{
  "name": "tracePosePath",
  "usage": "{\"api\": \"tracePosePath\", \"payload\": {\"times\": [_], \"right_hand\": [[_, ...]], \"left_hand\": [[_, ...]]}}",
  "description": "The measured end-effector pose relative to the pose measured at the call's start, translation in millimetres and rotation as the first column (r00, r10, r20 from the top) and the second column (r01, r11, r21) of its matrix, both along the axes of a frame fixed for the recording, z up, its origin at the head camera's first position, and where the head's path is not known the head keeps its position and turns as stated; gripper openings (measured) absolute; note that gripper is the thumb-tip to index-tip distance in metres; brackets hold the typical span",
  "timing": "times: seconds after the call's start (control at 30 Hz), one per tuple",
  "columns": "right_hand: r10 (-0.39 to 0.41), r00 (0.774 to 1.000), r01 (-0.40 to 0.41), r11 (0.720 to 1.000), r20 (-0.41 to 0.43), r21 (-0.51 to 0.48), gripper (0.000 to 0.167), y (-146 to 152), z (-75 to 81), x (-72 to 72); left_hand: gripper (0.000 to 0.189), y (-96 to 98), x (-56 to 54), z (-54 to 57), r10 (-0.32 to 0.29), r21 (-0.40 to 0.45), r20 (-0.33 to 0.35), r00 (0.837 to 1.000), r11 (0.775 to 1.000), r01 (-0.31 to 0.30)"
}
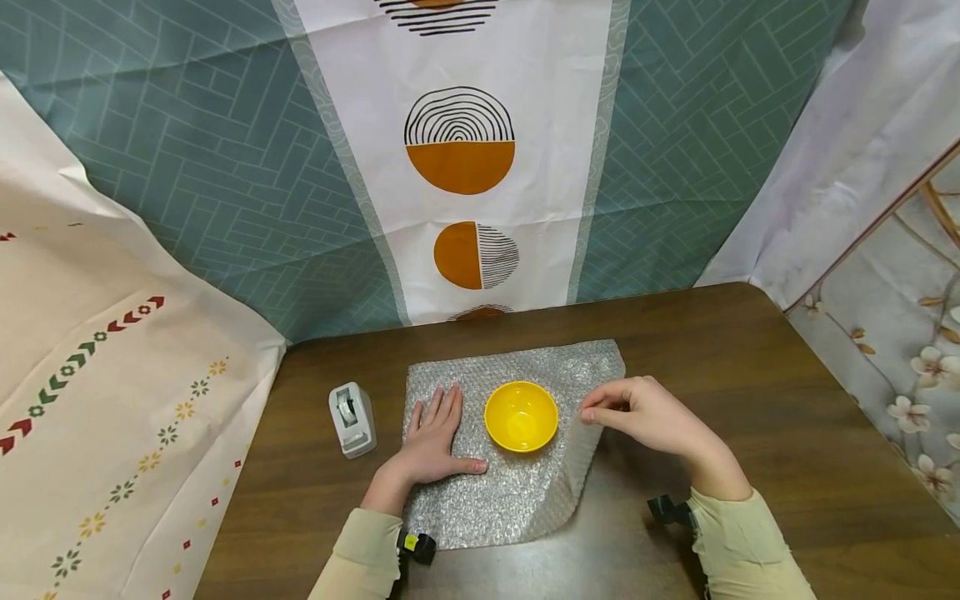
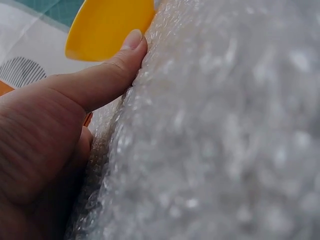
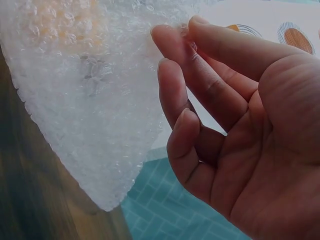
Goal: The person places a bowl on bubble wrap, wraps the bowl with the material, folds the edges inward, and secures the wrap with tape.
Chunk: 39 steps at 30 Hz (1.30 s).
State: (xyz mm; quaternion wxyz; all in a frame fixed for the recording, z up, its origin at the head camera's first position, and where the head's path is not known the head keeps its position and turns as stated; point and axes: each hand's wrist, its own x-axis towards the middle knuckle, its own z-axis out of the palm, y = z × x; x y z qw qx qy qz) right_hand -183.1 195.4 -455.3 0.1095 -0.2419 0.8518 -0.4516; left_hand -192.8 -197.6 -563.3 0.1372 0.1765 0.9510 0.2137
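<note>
A yellow bowl (image 1: 521, 417) stands upright on a sheet of bubble wrap (image 1: 480, 521) that lies on the table. To its left my left hand (image 1: 433, 442) rests flat on the wrap, fingers spread and thumb pointing toward the bowl. In the left wrist view the thumb lies along the wrap, with the side of the yellow bowl (image 2: 107, 30) beyond. My right hand (image 1: 641, 412) pinches the wrap's right edge between thumb and fingers, lifting that side off the table. Seen from the right wrist, the raised bubble wrap (image 3: 95, 130) hangs down to a corner, and the bowl shows faintly through it.
A white tape dispenser (image 1: 352, 419) sits on the wooden table (image 1: 720, 358) left of the wrap. Behind the table hangs a patterned cloth (image 1: 240, 167), with more cloth at both sides. A dark wrist camera (image 1: 670, 511) is strapped at the right sleeve.
</note>
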Motion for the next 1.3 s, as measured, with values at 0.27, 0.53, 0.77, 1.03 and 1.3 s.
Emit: {"api": "tracePosePath", "payload": {"times": [0.27,0.53,0.77,1.03,1.3], "right_hand": [[-0.002,1.0,0.002,1.0,0.002,-0.013,0.013,-2,-0.1,0.8],[0.015,1.0,-0.015,1.0,-0.002,-0.011,0.013,-6,0.3,1.4],[0.02,1.0,-0.02,1.0,-0.011,-0.011,0.014,-9,-1.0,0.9],[0.021,1.0,-0.021,0.999,-0.011,-0.033,0.015,-11,-2.3,-0.2],[0.007,1.0,-0.008,0.999,-0.024,-0.036,0.017,-13,-5.2,-0.9]], "left_hand": [[0.14,1.3,0.7,1.9,-0.001,-0.01,0.005,1.0,1.0,0.001],[0.141,1.6,-0.6,2.2,-0.008,-0.013,0.011,1.0,1.0,0.008],[0.142,0.5,-0.4,1.1,-0.014,-0.002,0.0,1.0,1.0,0.014],[0.14,0.6,1.0,2.3,-0.003,0.016,0.005,1.0,1.0,0.003],[0.141,0.8,0.9,1.8,0.001,0.007,0.006,1.0,1.0,-0.001]]}}
